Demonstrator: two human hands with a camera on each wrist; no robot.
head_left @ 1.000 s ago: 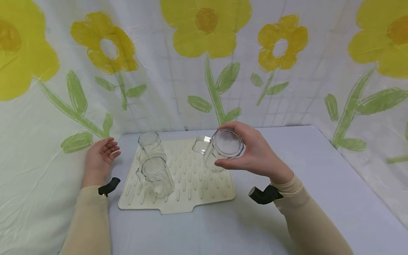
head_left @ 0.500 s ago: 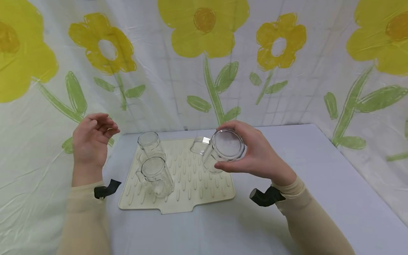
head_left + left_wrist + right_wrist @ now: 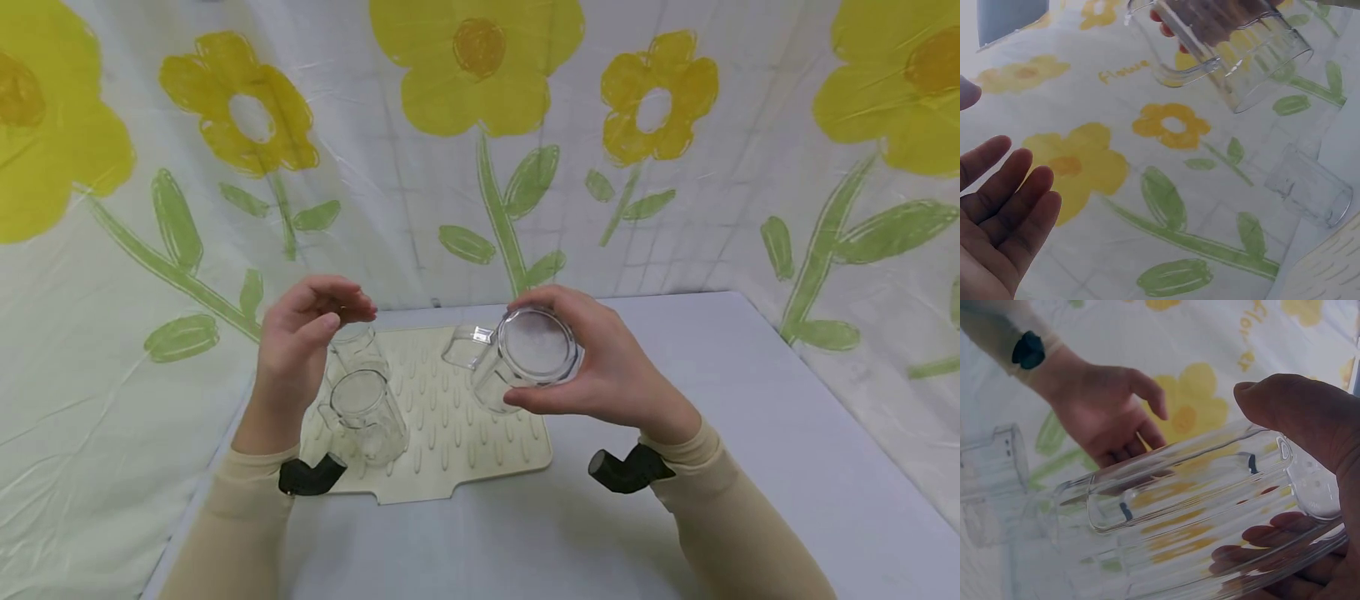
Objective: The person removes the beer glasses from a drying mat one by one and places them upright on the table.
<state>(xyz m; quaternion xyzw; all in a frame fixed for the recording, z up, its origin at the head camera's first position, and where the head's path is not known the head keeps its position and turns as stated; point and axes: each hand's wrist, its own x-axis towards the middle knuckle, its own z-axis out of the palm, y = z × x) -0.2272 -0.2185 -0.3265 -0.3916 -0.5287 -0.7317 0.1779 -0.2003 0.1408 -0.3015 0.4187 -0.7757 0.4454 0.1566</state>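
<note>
My right hand (image 3: 600, 354) grips a clear glass mug (image 3: 536, 343) around its body near the base. The mug is upside down and tilted, base toward me, its handle (image 3: 468, 346) pointing left. In the right wrist view the mug (image 3: 1191, 512) lies across the frame, thumb on one side and fingers on the other. My left hand (image 3: 300, 342) is raised with fingers extended and holds nothing. In the head view it overlaps the rear glass mug (image 3: 358, 350) on the cream ribbed mat (image 3: 450, 433). A nearer glass mug (image 3: 371, 421) stands on the mat, handle to the left.
Under the mat is a table with a pale cloth (image 3: 675, 375). A white curtain (image 3: 375, 208) printed with yellow flowers hangs behind and along the sides. Each wrist carries a black camera mount, the left one (image 3: 311, 475) near the mat's front left corner.
My left hand rises from beside the mat's left edge, then swings right toward the mugs. The right hand keeps its grip on the glass mug, which stays nearly in place.
</note>
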